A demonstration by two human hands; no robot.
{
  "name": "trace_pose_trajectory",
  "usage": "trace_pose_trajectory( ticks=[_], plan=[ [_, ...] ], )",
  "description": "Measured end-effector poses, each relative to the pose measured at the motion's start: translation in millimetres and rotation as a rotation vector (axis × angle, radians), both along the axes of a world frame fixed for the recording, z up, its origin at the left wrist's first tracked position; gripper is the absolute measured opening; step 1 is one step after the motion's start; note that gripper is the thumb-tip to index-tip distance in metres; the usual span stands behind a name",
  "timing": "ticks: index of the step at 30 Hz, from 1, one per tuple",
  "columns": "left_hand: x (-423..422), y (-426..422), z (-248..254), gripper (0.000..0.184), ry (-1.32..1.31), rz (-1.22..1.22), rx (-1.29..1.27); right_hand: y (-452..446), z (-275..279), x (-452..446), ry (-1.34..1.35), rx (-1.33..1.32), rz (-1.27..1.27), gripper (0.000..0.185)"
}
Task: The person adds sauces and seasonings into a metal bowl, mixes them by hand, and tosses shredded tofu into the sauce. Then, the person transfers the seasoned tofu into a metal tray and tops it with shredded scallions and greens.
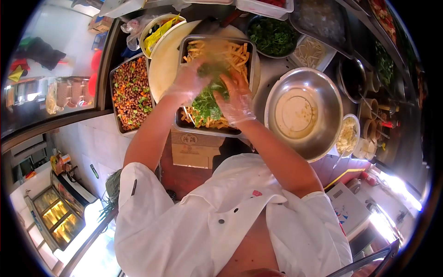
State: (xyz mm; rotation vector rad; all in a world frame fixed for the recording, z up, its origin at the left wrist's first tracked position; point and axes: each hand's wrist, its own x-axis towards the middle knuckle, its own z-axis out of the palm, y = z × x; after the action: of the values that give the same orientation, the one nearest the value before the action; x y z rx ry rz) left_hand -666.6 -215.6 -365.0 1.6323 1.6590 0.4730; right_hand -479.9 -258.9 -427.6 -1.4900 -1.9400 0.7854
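Observation:
A rectangular metal tray (252, 69) holds yellow-brown strips (235, 56) of food, with a heap of leafy green herbs (206, 105) on top. Both of my hands wear clear plastic gloves and are over this tray. My left hand (190, 82) is closed at the tray's left side, with a motion-blurred dark green bunch of herbs at its fingers. My right hand (236, 98) has its fingers apart and touches the herbs from the right. Blur hides the fingertips of my left hand.
Left stands a tray of brown beans with diced vegetables (131, 92). A round board (161, 69) lies under the metal tray. On the right are a large steel bowl (336, 108), a bowl of greens (273, 37) and a bowl of pale chopped food (347, 134). A knife (233, 17) lies behind.

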Motion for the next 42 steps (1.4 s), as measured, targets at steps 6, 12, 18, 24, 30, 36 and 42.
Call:
trace_pose_trajectory(
  ticks=[6,12,18,24,30,36,42],
  plan=[
    [-16.8,38.8,-17.5,0.048,-0.208,0.081,-0.058,21.1,-11.3,-11.1,0.092,-0.075,-0.144,0.059],
    [-8.9,22.8,-4.2,0.054,0.219,-0.064,0.018,43.1,-17.9,-5.6,0.158,-0.185,-0.285,0.054],
    [0.1,-21.0,9.4,0.062,0.499,-0.347,0.051,41.1,-9.4,3.7,0.445,-0.312,-0.167,0.041],
    [-15.8,-50.8,-6.1,0.056,0.551,-0.461,0.177,12.8,2.7,16.2,0.24,-0.161,0.177,0.034],
    [-14.0,-22.7,-6.2,0.048,0.319,-0.283,0.186,0.2,7.0,12.9,-0.027,0.217,0.286,0.026],
    [-7.9,25.5,7.5,0.048,0.215,-0.26,0.309,-7.6,4.7,17.6,0.206,0.13,0.254,0.029],
    [-13.3,28.6,47.3,0.046,0.045,-0.017,-0.229,-9.9,13.9,73.0,0.227,0.085,0.015,0.028]
  ],
)
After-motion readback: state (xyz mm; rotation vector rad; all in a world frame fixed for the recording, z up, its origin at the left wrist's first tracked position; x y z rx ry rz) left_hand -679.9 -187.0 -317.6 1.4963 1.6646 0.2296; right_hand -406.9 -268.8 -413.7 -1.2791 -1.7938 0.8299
